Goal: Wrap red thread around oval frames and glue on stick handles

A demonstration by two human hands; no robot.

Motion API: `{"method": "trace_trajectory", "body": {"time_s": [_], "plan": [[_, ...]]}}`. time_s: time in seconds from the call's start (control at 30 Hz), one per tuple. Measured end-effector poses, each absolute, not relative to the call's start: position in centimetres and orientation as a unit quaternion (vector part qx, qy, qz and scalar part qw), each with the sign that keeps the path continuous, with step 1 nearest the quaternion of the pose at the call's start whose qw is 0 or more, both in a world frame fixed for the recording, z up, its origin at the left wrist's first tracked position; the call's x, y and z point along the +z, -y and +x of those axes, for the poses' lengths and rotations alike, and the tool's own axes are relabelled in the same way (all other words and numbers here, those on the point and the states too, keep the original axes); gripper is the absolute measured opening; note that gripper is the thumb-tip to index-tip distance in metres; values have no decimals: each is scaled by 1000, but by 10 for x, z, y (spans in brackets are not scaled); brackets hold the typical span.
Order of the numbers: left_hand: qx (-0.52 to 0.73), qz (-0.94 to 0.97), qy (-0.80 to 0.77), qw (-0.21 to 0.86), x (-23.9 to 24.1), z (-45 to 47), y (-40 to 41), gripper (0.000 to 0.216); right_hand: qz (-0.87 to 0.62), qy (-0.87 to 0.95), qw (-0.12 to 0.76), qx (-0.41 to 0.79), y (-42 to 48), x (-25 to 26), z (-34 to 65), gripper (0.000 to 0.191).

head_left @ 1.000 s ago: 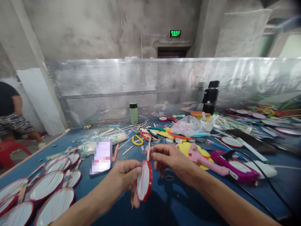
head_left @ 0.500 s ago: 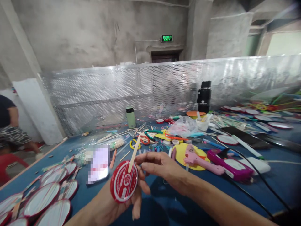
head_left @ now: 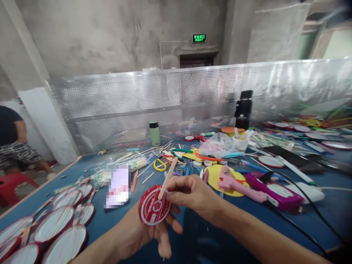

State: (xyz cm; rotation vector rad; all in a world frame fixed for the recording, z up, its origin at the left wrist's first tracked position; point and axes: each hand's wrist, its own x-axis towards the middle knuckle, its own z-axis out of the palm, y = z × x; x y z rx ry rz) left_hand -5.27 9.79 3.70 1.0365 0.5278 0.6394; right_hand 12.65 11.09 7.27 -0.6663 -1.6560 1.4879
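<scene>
A red round lid-like disc (head_left: 148, 211) with white print and a flower emblem rests tilted in my left hand (head_left: 162, 234), whose fingers curl beneath and behind it. A flat wooden craft stick (head_left: 168, 176) lies across the disc's face and juts past its upper edge. My right hand (head_left: 196, 194) pinches at the stick and the disc's right edge with thumb and forefinger. To the left lie several white-faced discs with red rims (head_left: 53, 223), some with sticks on them. A pink glue gun (head_left: 239, 185) lies on a yellow round sheet to the right.
A purple device (head_left: 275, 190) with black cables lies at the right. Behind are a green bottle (head_left: 154, 134), a black flask (head_left: 244, 110), yellow-handled scissors (head_left: 160, 165), a plastic bag (head_left: 217, 145) and a perforated metal screen (head_left: 123, 99). Another person (head_left: 12, 135) is at far left.
My right hand has closed its thumb and forefinger at the stick and the disc's edge. The disc has shifted slightly right and up. The camera view has turned a little.
</scene>
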Motion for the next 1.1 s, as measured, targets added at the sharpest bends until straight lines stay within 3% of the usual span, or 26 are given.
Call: {"method": "trace_trajectory", "body": {"time_s": [0.17,0.33,0.47,0.67,0.87,1.1], "plan": [[332,570,-354,663,49,-60,-106,41,-326,653,427,534,-113,82,142,29],[394,612,-441,525,54,-65,-112,40,-386,674,311,548,-117,70,159,31],[306,674,-437,511,40,-62,-113,30,-414,682,253,546,-118,58,160,37],[271,700,-454,480,32,-60,-110,17,-456,757,186,431,-113,56,154,37],[242,751,-467,399,37,-61,-102,18,-456,821,211,271,-102,61,151,22],[250,752,-465,395,34,-61,-102,18,-469,832,212,209,-94,57,148,15]]}}
